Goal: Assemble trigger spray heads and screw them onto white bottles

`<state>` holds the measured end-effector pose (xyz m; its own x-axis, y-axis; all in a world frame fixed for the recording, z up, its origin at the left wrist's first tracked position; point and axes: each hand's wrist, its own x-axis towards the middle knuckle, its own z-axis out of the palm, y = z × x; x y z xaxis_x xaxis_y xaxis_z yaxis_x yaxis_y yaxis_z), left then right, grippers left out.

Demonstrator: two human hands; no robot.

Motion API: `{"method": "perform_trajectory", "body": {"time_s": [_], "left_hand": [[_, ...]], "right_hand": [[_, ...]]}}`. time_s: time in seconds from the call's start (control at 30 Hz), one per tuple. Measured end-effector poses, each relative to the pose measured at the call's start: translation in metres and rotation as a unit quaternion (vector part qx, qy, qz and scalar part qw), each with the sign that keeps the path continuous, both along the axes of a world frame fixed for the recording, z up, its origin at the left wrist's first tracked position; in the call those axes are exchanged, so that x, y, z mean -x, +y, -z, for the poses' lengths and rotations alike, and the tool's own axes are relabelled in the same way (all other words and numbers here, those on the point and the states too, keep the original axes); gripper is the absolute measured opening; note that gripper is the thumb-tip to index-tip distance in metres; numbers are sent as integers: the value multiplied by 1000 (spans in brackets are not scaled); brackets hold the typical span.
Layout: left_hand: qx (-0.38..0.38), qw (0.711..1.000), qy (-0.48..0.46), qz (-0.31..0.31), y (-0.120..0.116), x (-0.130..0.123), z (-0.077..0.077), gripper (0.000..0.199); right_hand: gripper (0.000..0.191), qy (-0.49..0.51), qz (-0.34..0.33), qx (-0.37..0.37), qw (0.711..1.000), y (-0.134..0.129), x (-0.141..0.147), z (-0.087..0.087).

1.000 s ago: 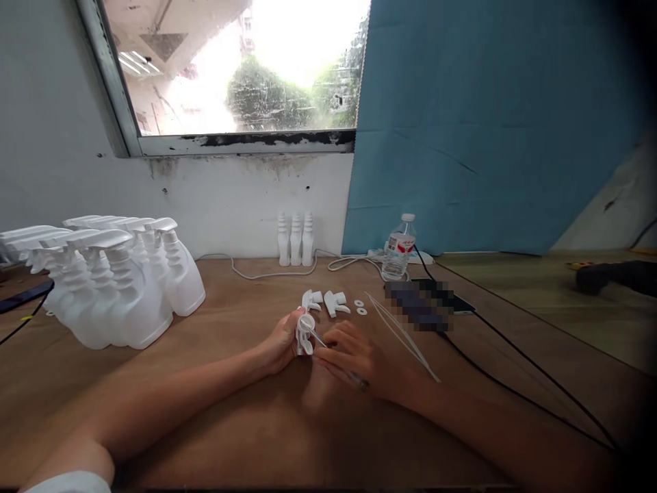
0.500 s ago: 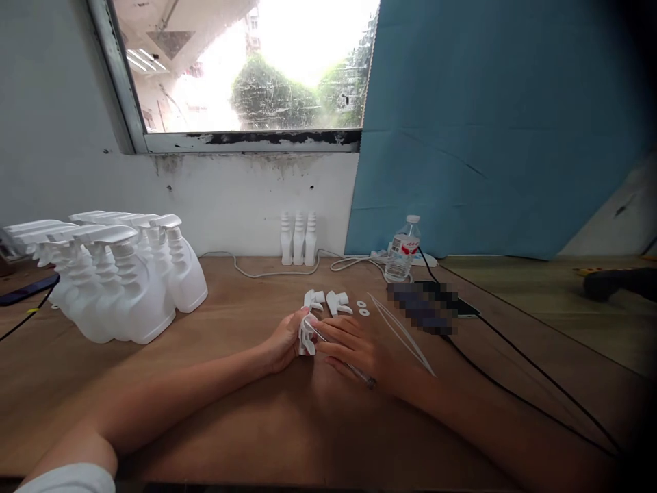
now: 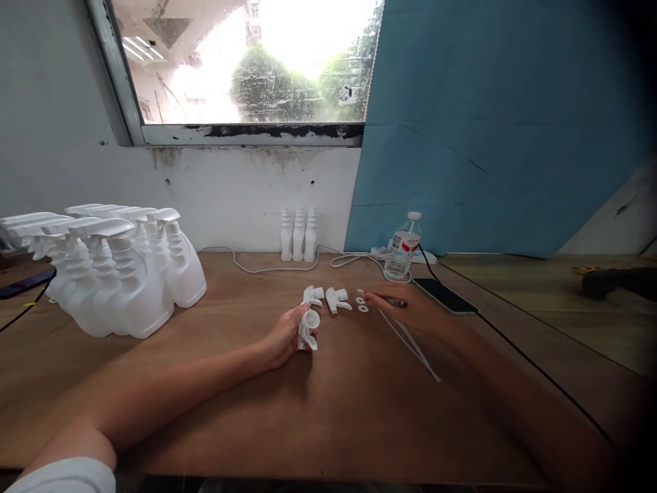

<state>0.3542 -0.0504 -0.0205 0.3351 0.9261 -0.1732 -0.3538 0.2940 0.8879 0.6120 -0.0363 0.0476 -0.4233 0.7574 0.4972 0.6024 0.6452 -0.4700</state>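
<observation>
My left hand (image 3: 284, 335) is closed around a white spray trigger head (image 3: 308, 330), its round collar facing up. Two more trigger heads, a left one (image 3: 313, 296) and a right one (image 3: 338, 300), lie on the table just beyond it. My right hand (image 3: 403, 305) grips a slim pen-like tool (image 3: 396, 301) whose dark end sticks out past the fingers. Its tip is by the small white ring washers (image 3: 363, 309). Whether the tip touches a washer I cannot tell. Thin white tubes (image 3: 410, 342) lie under and in front of the right hand.
Several assembled white spray bottles (image 3: 138, 287) stand at the left. Three narrow white bottles (image 3: 298, 236) stand against the wall. At the right are a water bottle (image 3: 403, 248), a phone (image 3: 445, 296) with a black cable, and a white cord (image 3: 267, 270) along the back.
My right hand has moved right, from the trigger head in my left hand to the washers, taking the slim tool along. The left hand keeps its hold on the trigger head.
</observation>
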Motion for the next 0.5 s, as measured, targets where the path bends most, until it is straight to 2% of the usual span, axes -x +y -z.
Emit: {"method": "perform_trajectory", "body": {"time_s": [0.1,0.2,0.33,0.5], "left_hand": [[-6,1000,5,8,0,0,1,42],[0,1000,-2,6,0,0,2,40],[-3,1000,0,8,-1,0,2,39],[-10,1000,4,7,0,0,2,38]], "right_hand": [[33,-53,6,50,997,21,-22,10],[36,-52,33,71,996,33,-33,21],[37,-25,58,88,994,38,-35,27],[38,-34,53,103,993,38,-33,28]]}}
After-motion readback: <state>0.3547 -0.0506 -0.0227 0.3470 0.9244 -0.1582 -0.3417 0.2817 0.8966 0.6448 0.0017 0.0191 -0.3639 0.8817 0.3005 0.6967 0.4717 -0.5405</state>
